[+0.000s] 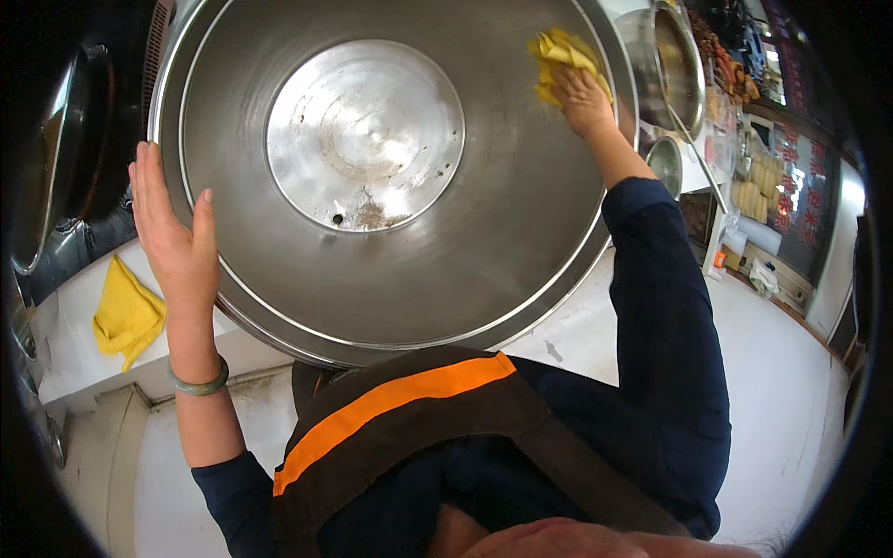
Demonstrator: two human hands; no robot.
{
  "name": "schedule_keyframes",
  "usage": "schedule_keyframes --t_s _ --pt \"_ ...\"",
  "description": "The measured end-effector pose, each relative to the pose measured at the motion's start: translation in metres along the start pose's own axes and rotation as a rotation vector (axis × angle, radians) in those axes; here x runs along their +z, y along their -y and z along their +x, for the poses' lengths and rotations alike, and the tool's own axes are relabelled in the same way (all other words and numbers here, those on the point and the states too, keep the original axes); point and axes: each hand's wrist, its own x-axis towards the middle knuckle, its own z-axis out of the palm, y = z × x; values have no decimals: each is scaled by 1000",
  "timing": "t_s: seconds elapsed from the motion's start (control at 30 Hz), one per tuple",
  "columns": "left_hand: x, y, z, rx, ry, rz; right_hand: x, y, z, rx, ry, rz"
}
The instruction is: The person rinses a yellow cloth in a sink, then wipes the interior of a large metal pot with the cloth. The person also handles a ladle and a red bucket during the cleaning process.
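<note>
A large round stainless steel vessel opens in front of me, with a paler metal disc at its centre. Brownish residue and dark specks mark the disc, and a small dark hole lies near its lower edge. At the upper right, my right hand grips a crumpled yellow cloth against the inner wall; the cloth is slightly blurred. My left hand is empty at the vessel's left rim, its fingers straight and its thumb apart. Whether the palm presses on the rim, I cannot tell.
Another yellow cloth lies on the white ledge at left, beside dark shiny cookware. To the right stand a deep steel pot, a smaller metal bowl and a long metal handle. Bagged goods sit near a window.
</note>
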Motion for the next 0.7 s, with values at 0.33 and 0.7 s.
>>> schedule_keyframes --t_s 0.33,0.7 --pt "0 -1 1 -37 -9 28 -116 220 -135 -635 705 1266" --pt "10 14 -4 117 -108 -7 -44 146 -91 -331 346 462"
